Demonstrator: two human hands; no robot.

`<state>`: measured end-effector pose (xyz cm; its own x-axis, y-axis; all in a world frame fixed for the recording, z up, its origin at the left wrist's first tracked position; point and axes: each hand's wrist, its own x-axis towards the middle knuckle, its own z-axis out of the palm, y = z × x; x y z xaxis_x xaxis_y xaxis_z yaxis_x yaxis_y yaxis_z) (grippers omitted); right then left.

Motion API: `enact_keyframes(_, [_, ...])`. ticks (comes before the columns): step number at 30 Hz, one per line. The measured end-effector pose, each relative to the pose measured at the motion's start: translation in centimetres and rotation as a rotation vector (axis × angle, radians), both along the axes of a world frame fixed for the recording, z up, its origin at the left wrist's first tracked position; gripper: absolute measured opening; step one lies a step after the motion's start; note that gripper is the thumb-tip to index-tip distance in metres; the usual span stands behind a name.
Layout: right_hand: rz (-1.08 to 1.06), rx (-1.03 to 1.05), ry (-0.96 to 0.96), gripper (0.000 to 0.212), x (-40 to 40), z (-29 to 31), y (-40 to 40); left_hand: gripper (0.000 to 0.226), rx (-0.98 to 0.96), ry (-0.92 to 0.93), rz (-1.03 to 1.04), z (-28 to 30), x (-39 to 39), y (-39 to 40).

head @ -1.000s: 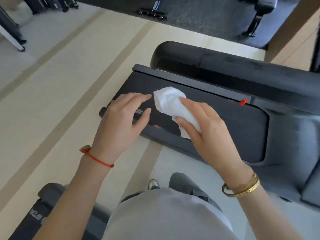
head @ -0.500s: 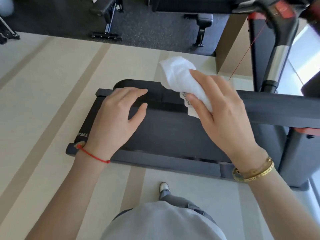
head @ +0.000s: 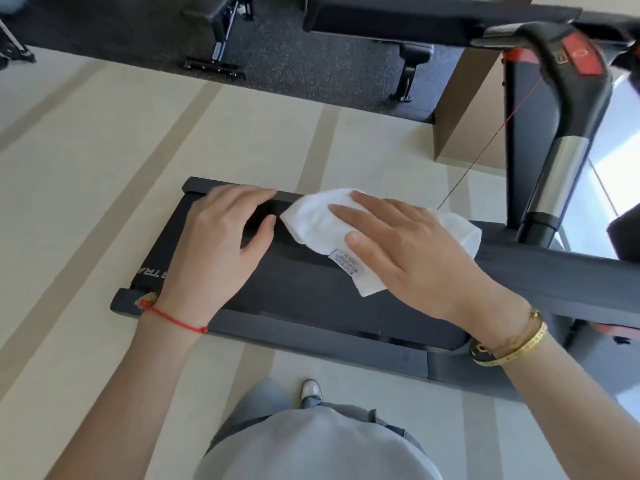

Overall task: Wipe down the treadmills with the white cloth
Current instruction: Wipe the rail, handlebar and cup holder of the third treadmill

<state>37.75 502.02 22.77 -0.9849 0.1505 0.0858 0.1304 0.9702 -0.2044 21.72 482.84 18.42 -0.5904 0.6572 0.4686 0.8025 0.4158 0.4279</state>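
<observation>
Now I'm mid-wipe: my right hand (head: 408, 251) presses the white cloth (head: 322, 223) flat-fingered against the treadmill (head: 311, 292) deck's far edge, left hand (head: 214, 244) relaxed, holding nothing; next I'd sweep it sideways along that rail

Handrail post (head: 561, 161) blocks right; treadmill deck (head: 311, 292) leftward open.
</observation>
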Motion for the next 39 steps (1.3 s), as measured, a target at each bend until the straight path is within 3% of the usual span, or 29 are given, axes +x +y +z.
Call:
enact_keyframes(8, [0.024, 0.009, -0.105, 0.060, -5.0, -0.4, -1.6, 0.033, -0.031, -0.029, 0.028, -0.6, -3.5, -1.4])
enact_keyframes(14, [-0.042, 0.181, 0.012, 0.059, -5.3, -1.5, -2.8, 0.032, -0.048, -0.141, -0.042, -0.8, -5.3, -2.2])
enact_keyframes(18, [-0.176, 0.185, 0.096, 0.056, -3.8, -1.6, -2.2, 0.031, -0.045, -0.166, -0.107, -0.7, -5.9, -2.4])
enact_keyframes(24, [-0.220, 0.217, 0.117, 0.057, -9.4, -2.4, -6.6, 0.023, -0.059, -0.177, -0.163, -0.7, -7.0, -2.9])
enact_keyframes(29, [-0.280, 0.191, 0.189, 0.053, -7.0, -2.3, -5.0, 0.027, -0.030, -0.210, -0.204, -0.6, -7.5, -3.0])
enact_keyframes(34, [-0.450, 0.132, 0.060, 0.050, -6.9, -1.0, -3.3, 0.034, -0.031, -0.232, -0.226, -0.7, -7.8, -3.1])
enact_keyframes(39, [-0.300, 0.028, -0.031, 0.046, -13.0, -0.9, -6.0, 0.037, -0.054, -0.225, -0.237, -0.6, -8.1, -3.2])
